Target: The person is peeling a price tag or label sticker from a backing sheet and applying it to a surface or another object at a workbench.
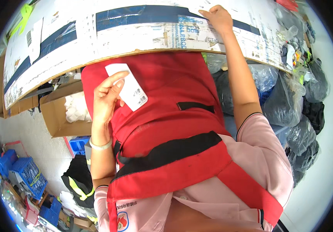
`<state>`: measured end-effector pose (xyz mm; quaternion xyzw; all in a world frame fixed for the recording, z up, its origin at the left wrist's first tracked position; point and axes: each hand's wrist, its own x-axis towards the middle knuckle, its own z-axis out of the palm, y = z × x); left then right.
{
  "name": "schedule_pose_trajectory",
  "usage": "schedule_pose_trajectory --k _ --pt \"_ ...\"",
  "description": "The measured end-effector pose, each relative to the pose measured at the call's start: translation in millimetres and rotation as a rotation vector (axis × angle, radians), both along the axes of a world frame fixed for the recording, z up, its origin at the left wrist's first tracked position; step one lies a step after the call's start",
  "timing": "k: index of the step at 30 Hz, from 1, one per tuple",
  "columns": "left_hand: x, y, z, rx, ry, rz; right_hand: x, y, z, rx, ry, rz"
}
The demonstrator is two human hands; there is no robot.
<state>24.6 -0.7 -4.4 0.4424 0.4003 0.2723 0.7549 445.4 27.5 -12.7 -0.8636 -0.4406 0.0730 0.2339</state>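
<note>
My left hand is raised over my red apron. Between its thumb and fingers it grips a flat white card, tilted, with small dark printing near its lower end. My right hand reaches to the far part of the worktable, its fingers curled down on the surface beside a dark blue tape strip. Whatever those fingers may hold is too small or hidden to make out. The tabletop is covered with worn white printed sheeting and dark tape.
An open cardboard box with white crumpled material stands below the table's left side. Blue plastic crates sit on the left. Several full plastic bags crowd the right. A white paper strip lies on the table's left.
</note>
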Motion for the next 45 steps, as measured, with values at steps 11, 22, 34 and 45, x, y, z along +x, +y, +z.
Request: schedule_pose_trajectory --k 11,22,34,45 --pt "4 0 -9 0.008 -0.099 0.159 -206 -57 31 -0.362 0.958 0.887" --pt "-5 1 -8 0.111 0.041 0.033 -224 -54 17 0.074 1.044 0.713" --pt "-8 6 -18 -0.002 -0.145 -0.007 -187 -24 31 0.033 0.887 0.595" --pt "-2 8 -15 0.033 -0.024 0.078 -162 8 19 -0.061 0.823 0.507"
